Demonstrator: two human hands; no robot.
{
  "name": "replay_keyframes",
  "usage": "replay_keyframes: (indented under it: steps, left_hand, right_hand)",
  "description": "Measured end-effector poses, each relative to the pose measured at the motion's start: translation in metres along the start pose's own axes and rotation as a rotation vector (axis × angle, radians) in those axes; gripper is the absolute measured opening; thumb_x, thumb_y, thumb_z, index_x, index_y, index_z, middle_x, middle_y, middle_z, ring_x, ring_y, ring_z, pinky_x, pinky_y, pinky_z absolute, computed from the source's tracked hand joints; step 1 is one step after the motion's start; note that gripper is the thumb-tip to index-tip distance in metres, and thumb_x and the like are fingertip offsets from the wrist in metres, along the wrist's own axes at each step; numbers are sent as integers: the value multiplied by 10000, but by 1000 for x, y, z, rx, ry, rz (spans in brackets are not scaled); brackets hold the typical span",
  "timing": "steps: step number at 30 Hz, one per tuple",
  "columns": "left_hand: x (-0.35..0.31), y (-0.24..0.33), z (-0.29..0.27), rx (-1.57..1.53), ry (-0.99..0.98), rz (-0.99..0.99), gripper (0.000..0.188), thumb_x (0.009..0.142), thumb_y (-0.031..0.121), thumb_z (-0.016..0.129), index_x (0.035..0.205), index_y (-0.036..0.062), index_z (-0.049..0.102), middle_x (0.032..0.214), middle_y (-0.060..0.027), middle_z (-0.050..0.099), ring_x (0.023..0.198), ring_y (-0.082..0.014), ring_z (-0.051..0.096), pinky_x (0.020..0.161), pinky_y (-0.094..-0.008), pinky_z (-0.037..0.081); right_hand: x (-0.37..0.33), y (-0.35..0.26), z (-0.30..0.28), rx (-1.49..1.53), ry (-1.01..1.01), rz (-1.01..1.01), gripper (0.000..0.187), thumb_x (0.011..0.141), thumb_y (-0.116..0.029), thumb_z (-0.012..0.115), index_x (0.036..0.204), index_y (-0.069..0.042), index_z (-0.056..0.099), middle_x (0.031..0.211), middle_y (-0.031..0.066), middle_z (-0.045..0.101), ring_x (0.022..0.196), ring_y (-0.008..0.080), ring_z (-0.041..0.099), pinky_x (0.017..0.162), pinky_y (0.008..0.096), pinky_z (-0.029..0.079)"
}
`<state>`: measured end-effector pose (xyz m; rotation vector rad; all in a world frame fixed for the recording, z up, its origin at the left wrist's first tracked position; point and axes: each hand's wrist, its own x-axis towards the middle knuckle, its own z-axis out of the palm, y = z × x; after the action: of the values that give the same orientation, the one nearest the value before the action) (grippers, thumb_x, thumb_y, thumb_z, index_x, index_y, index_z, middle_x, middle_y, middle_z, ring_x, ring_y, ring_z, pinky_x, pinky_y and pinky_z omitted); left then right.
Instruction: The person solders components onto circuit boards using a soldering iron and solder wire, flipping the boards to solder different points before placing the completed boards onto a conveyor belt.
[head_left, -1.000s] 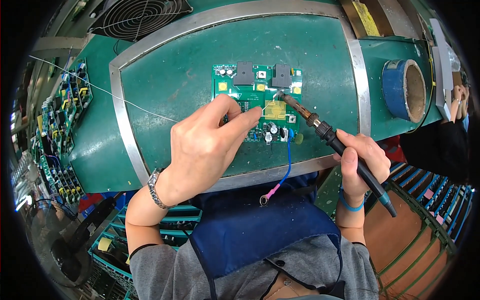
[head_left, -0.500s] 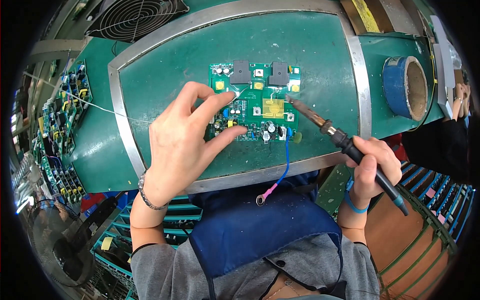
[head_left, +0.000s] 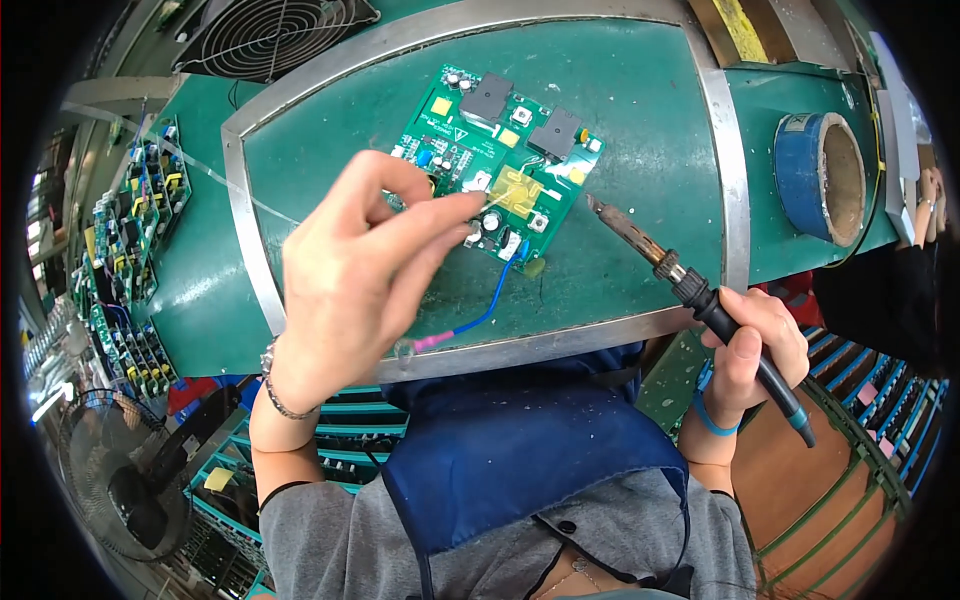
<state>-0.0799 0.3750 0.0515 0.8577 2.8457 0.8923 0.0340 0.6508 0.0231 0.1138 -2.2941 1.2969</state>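
A green circuit board (head_left: 470,130) lies tilted on the green bench, carrying two black relay-like blocks, small parts and yellow tape squares. From its near edge a blue lead (head_left: 487,312) with a pink sleeve and ring terminal curves to the left. My left hand (head_left: 365,265) is over the board's near left side, thumb and forefinger pinched on a thin solder wire (head_left: 270,208) that trails off to the left. Its fingers hide part of the board. My right hand (head_left: 755,345) grips a soldering iron (head_left: 690,285), whose dark tip is just right of the board, apart from it.
A metal strip (head_left: 738,180) frames the work area. A blue roll (head_left: 800,175) stands at the right, a black fan grille (head_left: 275,35) at the back left. Several circuit boards (head_left: 135,270) are stacked on the left, near another fan (head_left: 120,480). A person's hand (head_left: 930,190) shows far right.
The board has turned clockwise and shifted slightly away. Its blue lead has swung left. My left hand has moved a little nearer me; the iron has stayed almost in place.
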Motion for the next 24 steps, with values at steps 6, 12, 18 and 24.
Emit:
replay_keyframes:
  steps: [6,12,18,24]
  left_hand:
    - [1,-9,19,25,110,149,197,738,62,747,927,114,726,748,-11,559,645,-181,579,557,-295,474]
    - [1,-15,26,19,97,180,257,718,-9,757,961,72,744,791,-48,569,626,-145,583,544,-263,465]
    - [-1,-19,27,15,107,177,265,711,-7,764,963,72,745,798,-48,566,633,-143,585,550,-260,470]
    - [-4,-15,25,-37,161,149,177,718,48,758,882,100,719,745,-7,541,609,-159,549,512,-286,447]
  right_hand:
    - [8,-1,15,-19,-104,-30,187,842,-133,674,926,32,702,609,78,618,488,179,585,466,272,449]
    - [16,-1,28,-46,-134,1,181,772,-19,653,941,19,706,654,86,631,518,190,594,499,279,468]
    - [17,-5,33,-35,-154,48,192,758,-5,659,942,10,714,665,81,639,526,188,597,504,283,473]
    - [13,-5,27,-8,-146,16,148,788,-64,678,903,22,717,642,78,637,494,175,577,481,276,458]
